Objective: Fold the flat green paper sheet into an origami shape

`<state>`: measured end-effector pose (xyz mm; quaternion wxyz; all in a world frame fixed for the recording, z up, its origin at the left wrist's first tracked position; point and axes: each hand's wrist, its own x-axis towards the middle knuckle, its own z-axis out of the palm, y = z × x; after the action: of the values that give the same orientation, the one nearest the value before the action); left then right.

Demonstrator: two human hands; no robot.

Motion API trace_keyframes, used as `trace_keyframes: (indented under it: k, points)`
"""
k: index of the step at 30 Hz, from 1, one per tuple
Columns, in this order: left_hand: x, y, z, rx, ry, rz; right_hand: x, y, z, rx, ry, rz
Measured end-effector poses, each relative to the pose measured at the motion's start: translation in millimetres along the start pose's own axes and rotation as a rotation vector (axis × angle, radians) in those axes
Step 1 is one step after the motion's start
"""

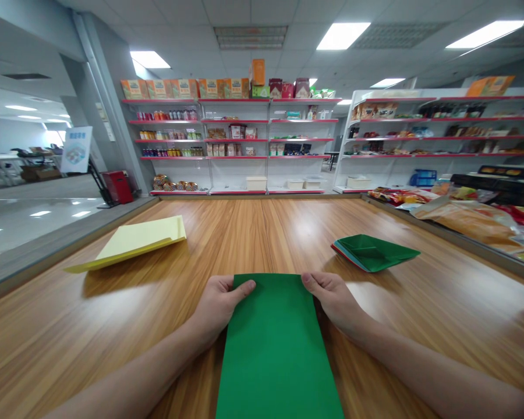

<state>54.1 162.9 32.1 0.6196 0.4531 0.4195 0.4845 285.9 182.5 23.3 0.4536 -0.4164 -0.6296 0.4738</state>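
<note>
A long green sheet of paper [279, 349] stretches from the middle of the wooden table [262, 233] down past the bottom of the view. My left hand [222, 297] pinches its far left corner, the thumb lying on top and the other fingers hidden under the edge. At the far right corner, my right hand [327, 294] grips the same sheet between thumb and fingers. Beyond my right hand lies a stack of folded paper pieces [373, 253], green on top with blue and red edges below. Yellow paper [142, 238] with a raised, bent edge rests at the left.
Packaged snacks [471, 221] sit along the table's right side. Shelves [236, 139] with boxes, bottles and jars stand behind the table, and another shelf unit [441, 134] is at the right. A sign [76, 149] and a red box [117, 186] are on the left.
</note>
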Motion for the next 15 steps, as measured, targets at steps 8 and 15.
trace_keyframes:
  k: [8,15]
  points:
    - [1.9,1.8,-3.7,-0.057,-0.165,-0.048,0.9,-0.4,-0.9,0.117,0.047,0.071]
    - [3.3,-1.1,-10.5,-0.002,-0.357,-0.116,0.3,-3.8,-1.9,0.249,0.08,0.107]
